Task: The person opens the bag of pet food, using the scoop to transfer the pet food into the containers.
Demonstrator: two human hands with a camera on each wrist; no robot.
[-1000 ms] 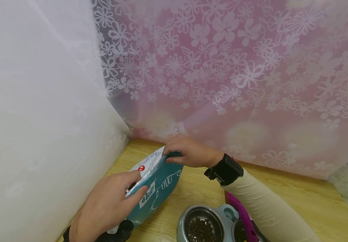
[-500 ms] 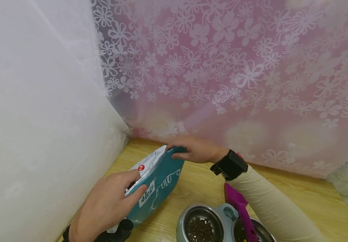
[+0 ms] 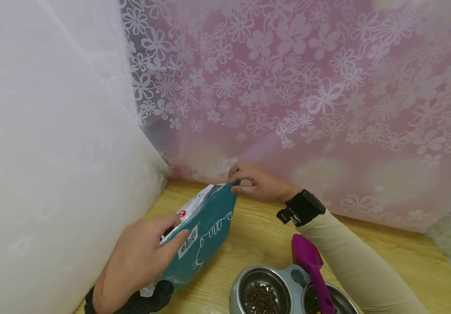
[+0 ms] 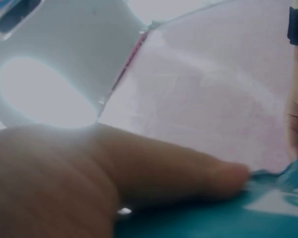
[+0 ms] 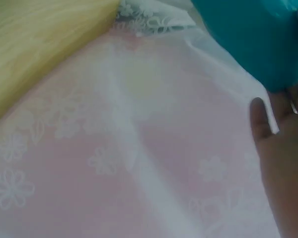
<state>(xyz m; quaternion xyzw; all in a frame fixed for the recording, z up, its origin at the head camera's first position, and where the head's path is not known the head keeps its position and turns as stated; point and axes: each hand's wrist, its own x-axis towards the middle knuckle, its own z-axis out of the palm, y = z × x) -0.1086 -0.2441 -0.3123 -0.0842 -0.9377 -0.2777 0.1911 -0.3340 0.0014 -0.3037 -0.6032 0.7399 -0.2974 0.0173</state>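
Note:
A teal and white pet food bag [image 3: 209, 231] stands tilted on the wooden surface, its top edge facing up. My left hand [image 3: 140, 253] grips the near end of that edge, thumb on the teal front and fingers over the other side. At the far top corner, my right hand [image 3: 258, 181] pinches the bag between thumb and fingers. The left wrist view shows the left thumb [image 4: 188, 171] lying along the teal film. In the right wrist view, the right hand [image 5: 288, 144] is at the corner of the teal bag [image 5: 258, 39].
A double pet bowl [image 3: 296, 277] with steel insets stands at the front, brown kibble [image 3: 261, 298] in its left one. A magenta scoop [image 3: 307, 255] lies across the right inset. Floral sheeting [image 3: 288, 109] hangs behind, and a white sheet [image 3: 52, 131] is at the left.
My right hand has slid along the bag's top edge to its far corner. The bag's opening looks narrower. More of the magenta scoop shows. My left hand has barely moved.

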